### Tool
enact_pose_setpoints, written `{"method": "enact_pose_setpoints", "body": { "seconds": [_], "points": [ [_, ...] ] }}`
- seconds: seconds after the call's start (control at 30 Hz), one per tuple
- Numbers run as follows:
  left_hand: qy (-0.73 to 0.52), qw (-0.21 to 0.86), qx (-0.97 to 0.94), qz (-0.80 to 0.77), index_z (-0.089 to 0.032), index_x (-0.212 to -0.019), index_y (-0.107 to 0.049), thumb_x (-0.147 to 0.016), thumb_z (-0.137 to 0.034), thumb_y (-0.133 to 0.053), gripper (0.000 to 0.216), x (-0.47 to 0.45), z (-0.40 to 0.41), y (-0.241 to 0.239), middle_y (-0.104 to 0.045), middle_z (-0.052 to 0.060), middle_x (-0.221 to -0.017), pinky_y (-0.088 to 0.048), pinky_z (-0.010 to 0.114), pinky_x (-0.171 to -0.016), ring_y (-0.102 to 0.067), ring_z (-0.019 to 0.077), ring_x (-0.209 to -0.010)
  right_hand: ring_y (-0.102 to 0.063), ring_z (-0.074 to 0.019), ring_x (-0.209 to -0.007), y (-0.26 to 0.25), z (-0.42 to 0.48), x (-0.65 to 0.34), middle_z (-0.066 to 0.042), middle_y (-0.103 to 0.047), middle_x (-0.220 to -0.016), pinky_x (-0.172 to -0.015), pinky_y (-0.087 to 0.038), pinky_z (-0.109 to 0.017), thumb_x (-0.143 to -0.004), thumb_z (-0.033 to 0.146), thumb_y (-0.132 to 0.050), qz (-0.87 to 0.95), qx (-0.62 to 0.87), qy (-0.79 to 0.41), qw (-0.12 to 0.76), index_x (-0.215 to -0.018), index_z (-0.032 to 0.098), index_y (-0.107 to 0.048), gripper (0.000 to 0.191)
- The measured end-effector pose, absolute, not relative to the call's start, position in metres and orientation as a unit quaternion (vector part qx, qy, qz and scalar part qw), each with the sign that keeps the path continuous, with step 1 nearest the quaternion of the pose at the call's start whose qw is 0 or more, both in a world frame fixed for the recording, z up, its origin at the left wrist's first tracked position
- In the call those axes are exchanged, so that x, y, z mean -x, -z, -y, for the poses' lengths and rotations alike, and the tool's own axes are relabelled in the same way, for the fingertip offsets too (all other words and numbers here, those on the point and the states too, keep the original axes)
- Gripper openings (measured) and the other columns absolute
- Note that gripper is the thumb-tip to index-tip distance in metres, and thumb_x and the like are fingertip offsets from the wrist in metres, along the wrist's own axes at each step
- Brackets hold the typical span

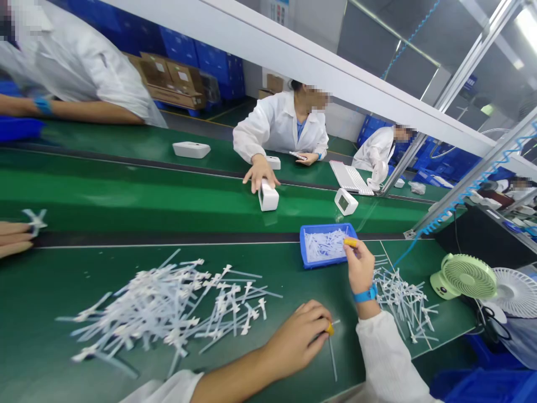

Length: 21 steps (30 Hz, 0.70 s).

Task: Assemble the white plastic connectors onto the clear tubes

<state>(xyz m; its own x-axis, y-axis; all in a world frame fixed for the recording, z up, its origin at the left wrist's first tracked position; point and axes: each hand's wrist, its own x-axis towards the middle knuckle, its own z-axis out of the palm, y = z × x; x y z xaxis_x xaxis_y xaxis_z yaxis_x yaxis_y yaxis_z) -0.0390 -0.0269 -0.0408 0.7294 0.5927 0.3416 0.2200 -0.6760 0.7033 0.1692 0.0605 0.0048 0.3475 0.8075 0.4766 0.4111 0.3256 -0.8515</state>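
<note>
My left hand (300, 336) rests low over the green bench, fingers closed, a yellow cover on one fingertip. It pinches a thin translucent tube (333, 358) that extends below the fingertips. My right hand (361, 264) is at the right rim of a blue tray (308, 264), with another yellow fingertip cover. Its fingers are pinched together; what they hold, if anything, is not visible. Inside the tray lie many small whitish pieces (325, 245). To the left spreads a large pile of translucent tubes with white fittings (155, 302); a smaller pile of tubes (405, 299) lies right of my right wrist.
Beyond the bench runs a green conveyor (201, 196); a co-worker's hand (260, 172) touches a white device (268, 197) on it. Another white device (346, 202) stands nearby. A green fan (467, 275) is at right. A second person's fingers (14, 238) show at far left.
</note>
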Motion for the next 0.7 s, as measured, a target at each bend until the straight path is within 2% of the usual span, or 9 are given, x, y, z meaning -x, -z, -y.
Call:
{"method": "enact_pose_setpoints", "body": {
  "seconds": [0.13, 0.27, 0.4, 0.6, 0.7],
  "points": [
    [-0.280, 0.328, -0.872, -0.231, -0.023, -0.101, -0.068, -0.097, -0.006, -0.060, 0.018, 0.040, 0.027, 0.039, -0.074, 0.003, -0.119, -0.048, 0.039, -0.102, -0.062, 0.0250, -0.115, -0.075, -0.0269, -0.106, 0.000, -0.008, -0.188, -0.010, -0.080, -0.114, -0.097, -0.058, -0.040, -0.100, 0.037, -0.071, 0.552, 0.571, -0.216, 0.568, -0.110, 0.021, -0.079, 0.021],
    [-0.269, 0.331, -0.874, -0.231, -0.022, -0.102, -0.068, -0.099, -0.007, -0.057, 0.019, 0.041, 0.026, 0.035, -0.073, 0.005, -0.120, -0.049, 0.040, -0.103, -0.061, 0.0255, -0.116, -0.074, -0.0255, -0.103, 0.021, 0.035, -0.196, -0.008, -0.080, -0.109, -0.095, -0.058, -0.038, -0.102, 0.028, -0.064, 0.611, 0.600, -0.192, 0.480, -0.103, 0.025, -0.080, 0.017],
    [-0.273, 0.326, -0.877, -0.224, -0.022, -0.103, -0.070, -0.100, -0.008, -0.054, 0.021, 0.042, 0.026, 0.033, -0.073, 0.006, -0.119, -0.050, 0.040, -0.102, -0.062, 0.0251, -0.114, -0.075, -0.0267, -0.105, 0.037, 0.035, -0.196, -0.009, -0.080, -0.110, -0.097, -0.059, -0.041, -0.097, 0.019, -0.059, 0.642, 0.610, -0.165, 0.435, -0.103, 0.024, -0.079, 0.022],
    [-0.284, 0.333, -0.869, -0.229, -0.023, -0.110, -0.071, -0.100, -0.010, -0.055, 0.023, 0.041, 0.027, 0.029, -0.074, 0.007, -0.122, -0.053, 0.040, -0.104, -0.064, 0.0249, -0.116, -0.074, -0.0285, -0.110, 0.043, 0.023, -0.193, -0.012, -0.078, -0.115, -0.101, -0.058, -0.045, -0.100, 0.020, -0.057, 0.633, 0.606, -0.132, 0.462, -0.106, 0.024, -0.079, 0.024],
    [-0.317, 0.396, -0.828, -0.239, -0.024, -0.116, -0.072, -0.102, -0.015, -0.055, 0.025, 0.040, 0.029, 0.007, -0.074, 0.007, -0.124, -0.056, 0.038, -0.104, -0.067, 0.0242, -0.115, -0.074, -0.0277, -0.105, 0.041, 0.026, -0.195, -0.011, -0.078, -0.114, -0.093, -0.059, -0.041, -0.103, 0.024, -0.057, 0.619, 0.606, -0.128, 0.482, -0.104, 0.024, -0.078, 0.021]
  ]
}}
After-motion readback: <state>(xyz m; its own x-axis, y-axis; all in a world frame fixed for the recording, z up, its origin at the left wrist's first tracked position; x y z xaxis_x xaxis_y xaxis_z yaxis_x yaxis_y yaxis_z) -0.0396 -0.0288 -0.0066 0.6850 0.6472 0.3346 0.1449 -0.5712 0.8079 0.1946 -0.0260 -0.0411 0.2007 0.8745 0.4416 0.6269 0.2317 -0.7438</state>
